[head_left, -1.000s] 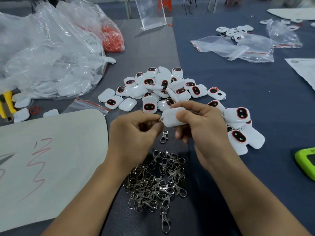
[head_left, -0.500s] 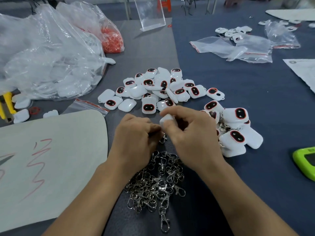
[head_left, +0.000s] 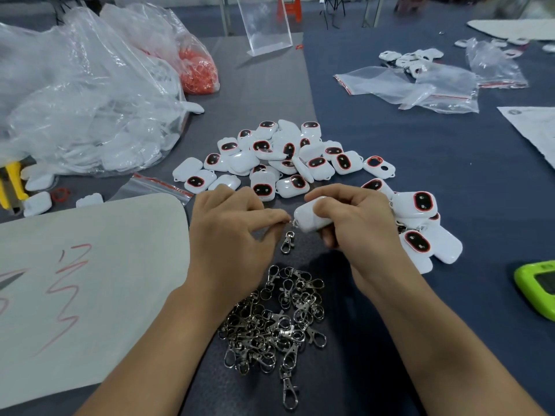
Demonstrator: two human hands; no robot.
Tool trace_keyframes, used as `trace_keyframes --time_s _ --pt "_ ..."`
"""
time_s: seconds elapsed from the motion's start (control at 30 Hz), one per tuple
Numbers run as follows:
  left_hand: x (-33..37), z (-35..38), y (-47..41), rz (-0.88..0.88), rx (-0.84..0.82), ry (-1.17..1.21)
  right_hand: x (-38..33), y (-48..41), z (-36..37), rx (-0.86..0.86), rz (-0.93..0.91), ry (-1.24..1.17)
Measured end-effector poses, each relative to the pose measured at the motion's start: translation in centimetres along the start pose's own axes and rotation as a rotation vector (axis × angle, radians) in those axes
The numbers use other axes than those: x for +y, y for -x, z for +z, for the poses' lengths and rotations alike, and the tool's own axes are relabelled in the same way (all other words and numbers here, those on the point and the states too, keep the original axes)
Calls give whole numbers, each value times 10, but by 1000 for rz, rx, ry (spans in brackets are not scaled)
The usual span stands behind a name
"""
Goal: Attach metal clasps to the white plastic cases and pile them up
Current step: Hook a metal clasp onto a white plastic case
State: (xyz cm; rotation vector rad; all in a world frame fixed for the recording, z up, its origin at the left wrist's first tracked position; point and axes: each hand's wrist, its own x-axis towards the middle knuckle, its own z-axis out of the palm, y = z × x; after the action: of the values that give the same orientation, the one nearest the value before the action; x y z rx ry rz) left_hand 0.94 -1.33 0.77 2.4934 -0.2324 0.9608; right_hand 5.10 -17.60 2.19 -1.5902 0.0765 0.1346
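Observation:
My right hand (head_left: 357, 226) grips a white plastic case (head_left: 307, 217) above the table. My left hand (head_left: 231, 232) pinches the small ring at the case's left end, and a metal clasp (head_left: 287, 242) dangles from it between the hands. A heap of loose metal clasps (head_left: 279, 322) lies just below my hands. A spread of white cases with red-rimmed dark ovals (head_left: 279, 157) lies beyond them. A small pile of cases with clasps (head_left: 420, 229) sits right of my right hand.
Clear plastic bags of white cases (head_left: 81, 106) and a bag of red rings (head_left: 199, 70) fill the left. A white sheet with red marks (head_left: 84, 283) lies lower left. Empty bags (head_left: 420, 88) lie far right, a green device (head_left: 537, 286) at the right edge.
My hands have drawn slightly apart. The case, mostly hidden by my fingers half a second ago, shows again, with the clasp hanging from its left end.

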Motion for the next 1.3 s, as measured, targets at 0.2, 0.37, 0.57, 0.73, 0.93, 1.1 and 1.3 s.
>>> trace_keyframes --time_s 0.2,0.37,0.57,0.73,0.93,1.1,1.3 --pt "-1 2 -2 183 -53 -121 -4 -1 -3 -5 129 -127" --pt "0 0 -1 191 -112 -138 -2 -3 -1 -18 186 -128" --pt "5 4 2 6 -156 -69 -1 -3 1 -25 163 -133" --pt "4 8 2 -528 -210 465 -1 -3 1 -42 142 -182" --pt "5 5 0 -511 -174 462 2 -1 3 -38 93 -185" --pt "0 3 1 -192 -212 151 6 4 7 -4 -162 -27" --pt "-2 2 4 -357 -126 343 0 4 6 -37 -7 -147"
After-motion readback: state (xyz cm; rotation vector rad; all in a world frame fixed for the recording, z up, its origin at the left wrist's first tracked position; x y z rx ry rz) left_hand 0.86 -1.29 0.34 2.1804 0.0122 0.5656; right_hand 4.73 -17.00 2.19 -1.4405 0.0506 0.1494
